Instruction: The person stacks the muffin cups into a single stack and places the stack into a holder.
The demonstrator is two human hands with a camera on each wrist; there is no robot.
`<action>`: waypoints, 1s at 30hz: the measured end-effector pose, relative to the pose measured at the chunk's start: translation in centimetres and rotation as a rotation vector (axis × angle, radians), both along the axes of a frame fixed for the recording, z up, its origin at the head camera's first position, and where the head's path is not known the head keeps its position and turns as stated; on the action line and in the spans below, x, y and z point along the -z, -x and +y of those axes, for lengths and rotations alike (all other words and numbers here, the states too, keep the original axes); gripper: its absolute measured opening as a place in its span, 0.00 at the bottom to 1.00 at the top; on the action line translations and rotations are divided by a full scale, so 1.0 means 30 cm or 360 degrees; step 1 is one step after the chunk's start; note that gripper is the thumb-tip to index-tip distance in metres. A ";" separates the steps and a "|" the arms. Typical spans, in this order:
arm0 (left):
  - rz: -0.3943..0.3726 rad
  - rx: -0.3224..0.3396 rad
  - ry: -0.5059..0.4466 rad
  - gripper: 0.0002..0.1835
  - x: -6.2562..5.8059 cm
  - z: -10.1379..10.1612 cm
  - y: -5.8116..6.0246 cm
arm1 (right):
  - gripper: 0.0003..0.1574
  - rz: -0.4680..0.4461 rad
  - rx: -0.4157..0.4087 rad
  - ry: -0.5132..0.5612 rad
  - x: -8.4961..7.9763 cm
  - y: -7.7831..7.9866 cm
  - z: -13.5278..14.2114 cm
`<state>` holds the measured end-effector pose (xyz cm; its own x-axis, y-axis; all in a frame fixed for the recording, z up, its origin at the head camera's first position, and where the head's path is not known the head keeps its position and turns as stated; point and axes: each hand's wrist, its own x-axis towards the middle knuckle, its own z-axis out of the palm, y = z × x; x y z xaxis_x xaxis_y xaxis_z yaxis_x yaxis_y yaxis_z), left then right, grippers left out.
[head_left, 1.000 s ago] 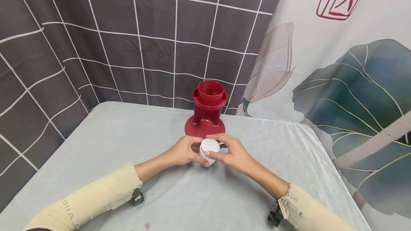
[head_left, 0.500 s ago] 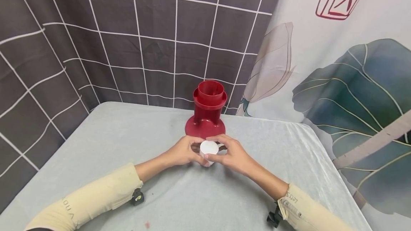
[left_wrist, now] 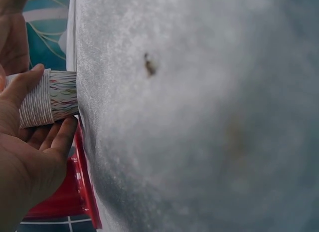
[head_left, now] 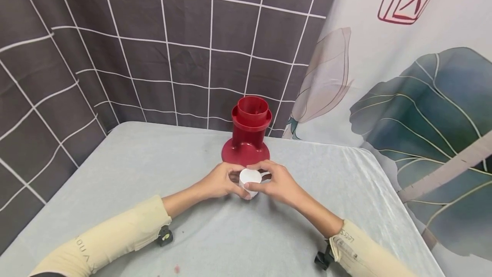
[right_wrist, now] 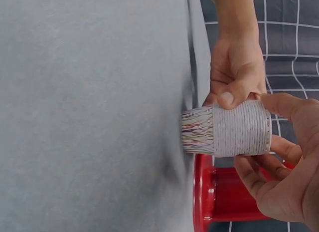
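Observation:
A short stack of white paper cups (head_left: 250, 176) is upright in front of the person, its several rims forming ribs. Coloured streaks pattern the lowest cup in the right wrist view (right_wrist: 198, 129). From the left side, the left hand (head_left: 219, 181) holds the stack low between thumb and fingers. The right hand (head_left: 280, 185) grips it from the right, thumb across the near side by the top rim. A thin white strip (head_left: 265, 174) juts from the stack towards the right hand. Whether the base touches the cloth cannot be told.
Just behind the hands stands a red plastic holder (head_left: 251, 138) with a round base and tubular top. A pale cloth (head_left: 153, 153) covers the table. Dark checked fabric (head_left: 184, 54) hangs behind, with a leaf-printed curtain (head_left: 423, 97) at the right.
The stack's white top has shifted slightly right and nearer the person. The right thumb has moved a little lower along the near side. The left hand keeps its place.

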<state>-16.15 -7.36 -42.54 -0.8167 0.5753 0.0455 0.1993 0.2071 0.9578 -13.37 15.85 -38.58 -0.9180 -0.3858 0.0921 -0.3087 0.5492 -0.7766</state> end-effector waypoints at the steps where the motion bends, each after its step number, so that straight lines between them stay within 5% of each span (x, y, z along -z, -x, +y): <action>1: -0.0002 -0.0001 -0.0004 0.28 0.001 0.000 0.000 | 0.29 -0.0008 0.0006 -0.0002 -0.001 0.001 -0.002; 14: -0.0018 -0.0011 0.0005 0.25 -0.001 0.001 -0.001 | 0.22 -0.0060 0.0024 0.0058 0.008 0.011 -0.007; 30: 0.0037 -0.0042 0.0080 0.25 0.002 0.000 0.004 | 0.27 -0.0108 0.0102 0.0075 0.019 0.010 -0.014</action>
<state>-16.28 -7.37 -42.59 -0.8308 0.5554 0.0363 0.2153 0.2604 0.9412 -13.67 15.44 -39.15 -0.9453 -0.3231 0.0453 -0.2200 0.5287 -0.8198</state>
